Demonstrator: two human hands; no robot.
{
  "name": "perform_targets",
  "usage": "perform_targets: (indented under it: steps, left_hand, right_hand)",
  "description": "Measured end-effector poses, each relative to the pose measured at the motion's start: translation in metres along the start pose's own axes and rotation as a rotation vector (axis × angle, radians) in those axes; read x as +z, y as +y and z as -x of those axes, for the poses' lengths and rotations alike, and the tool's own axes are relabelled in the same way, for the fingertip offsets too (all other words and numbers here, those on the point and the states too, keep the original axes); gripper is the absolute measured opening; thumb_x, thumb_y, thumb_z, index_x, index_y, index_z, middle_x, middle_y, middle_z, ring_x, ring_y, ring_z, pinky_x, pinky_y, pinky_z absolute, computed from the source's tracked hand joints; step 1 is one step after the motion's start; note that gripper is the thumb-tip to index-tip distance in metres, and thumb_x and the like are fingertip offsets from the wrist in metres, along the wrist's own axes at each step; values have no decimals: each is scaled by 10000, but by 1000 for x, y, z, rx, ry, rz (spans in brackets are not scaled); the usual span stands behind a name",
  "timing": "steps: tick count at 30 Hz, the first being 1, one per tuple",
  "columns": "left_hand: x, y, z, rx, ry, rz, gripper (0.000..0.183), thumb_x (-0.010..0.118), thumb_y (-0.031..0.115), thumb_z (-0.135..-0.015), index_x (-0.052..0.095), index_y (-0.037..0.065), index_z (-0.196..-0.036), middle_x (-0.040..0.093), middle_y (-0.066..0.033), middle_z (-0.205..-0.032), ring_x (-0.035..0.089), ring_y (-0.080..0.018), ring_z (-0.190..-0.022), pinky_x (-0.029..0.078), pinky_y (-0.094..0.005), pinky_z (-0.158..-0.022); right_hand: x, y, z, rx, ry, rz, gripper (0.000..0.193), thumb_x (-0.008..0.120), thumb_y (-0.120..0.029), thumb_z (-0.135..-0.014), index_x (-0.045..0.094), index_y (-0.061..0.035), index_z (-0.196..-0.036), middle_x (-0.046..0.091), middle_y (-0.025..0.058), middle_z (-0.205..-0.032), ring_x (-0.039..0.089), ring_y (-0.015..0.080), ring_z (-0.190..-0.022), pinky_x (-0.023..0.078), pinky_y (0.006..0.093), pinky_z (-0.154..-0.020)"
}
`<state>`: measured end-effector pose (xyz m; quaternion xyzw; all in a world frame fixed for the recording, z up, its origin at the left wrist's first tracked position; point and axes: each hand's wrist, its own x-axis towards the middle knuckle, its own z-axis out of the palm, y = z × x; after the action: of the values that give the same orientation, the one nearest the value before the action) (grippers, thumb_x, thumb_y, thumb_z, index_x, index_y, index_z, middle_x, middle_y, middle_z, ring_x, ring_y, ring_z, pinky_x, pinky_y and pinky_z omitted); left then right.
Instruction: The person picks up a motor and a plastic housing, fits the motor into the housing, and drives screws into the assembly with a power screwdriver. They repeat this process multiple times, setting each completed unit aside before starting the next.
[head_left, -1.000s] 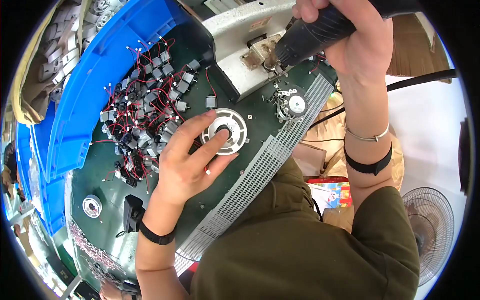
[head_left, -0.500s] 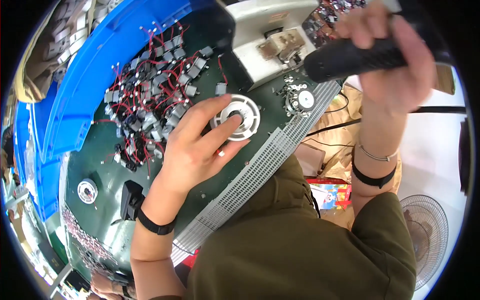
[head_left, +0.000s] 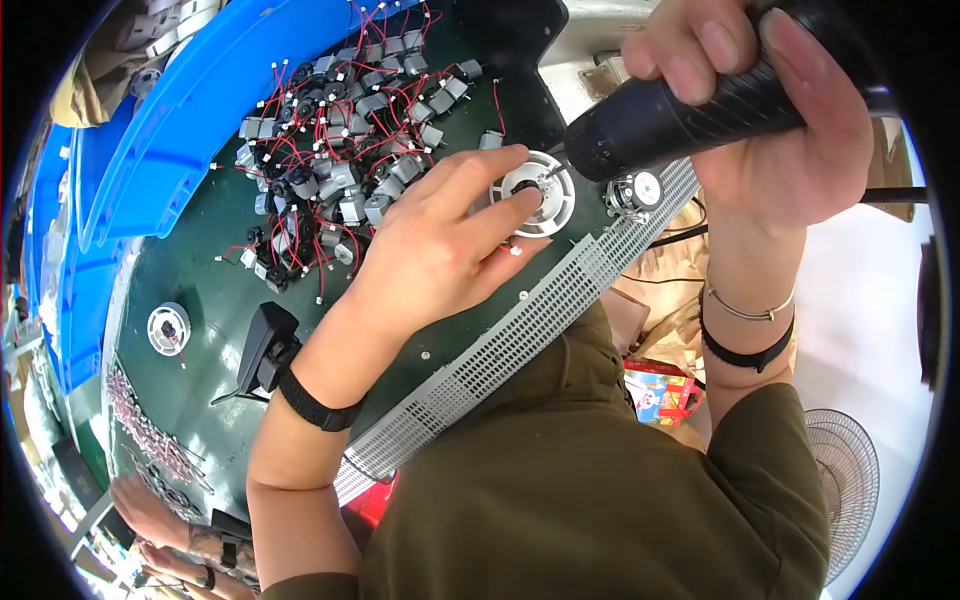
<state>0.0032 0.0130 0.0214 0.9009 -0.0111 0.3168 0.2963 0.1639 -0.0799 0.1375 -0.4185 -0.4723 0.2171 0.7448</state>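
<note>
Our left hand (head_left: 435, 240) grips a white wheel (head_left: 551, 208) under a black power driver (head_left: 645, 130).
The wheel lies on the green bench (head_left: 455, 330), our fingertips on its rim and dark hub (head_left: 524, 187); our right hand (head_left: 765, 140) is closed around the driver, its bit (head_left: 556, 172) over the wheel, though we cannot tell whether they touch. Nearby on our left lie wired motors (head_left: 345, 175), then a blue bin (head_left: 190, 110) beyond.

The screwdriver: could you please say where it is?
In the head view, the screwdriver is upper right, in the right hand, its tip at the white wheel.
</note>
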Motion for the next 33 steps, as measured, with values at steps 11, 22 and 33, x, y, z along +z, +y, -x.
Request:
perform_targets:
  steps: [11, 22, 33]
  left_hand:
    - [1, -1, 2, -10, 7, -9, 286, 760, 169, -678, 653, 57, -918, 576, -106, -1136, 598, -275, -939, 525, -354, -750]
    - [3, -6, 4, 14, 32, -4, 288, 745, 169, -674, 650, 57, -921, 576, -106, -1137, 595, -269, -945, 524, -351, -758]
    - [10, -5, 6, 5, 87, 40, 310, 759, 183, -660, 643, 61, -920, 548, -154, -1159, 583, -319, -961, 496, -396, -807]
  right_hand:
    - [-2, 5, 0, 52, -67, -9, 569, 593, -160, -782, 348, 60, -1245, 536, 86, -628, 567, 224, -516, 489, 362, -573]
    - [13, 10, 0, 26, 20, 243, 558, 667, -161, -786, 327, 10, -1193, 522, 69, -618, 553, 200, -496, 484, 333, -547]
    - [2, 16, 15, 61, -232, 41, 417, 527, -62, -842, 394, 7, -1231, 457, 45, -786, 481, 159, -674, 423, 360, -733]
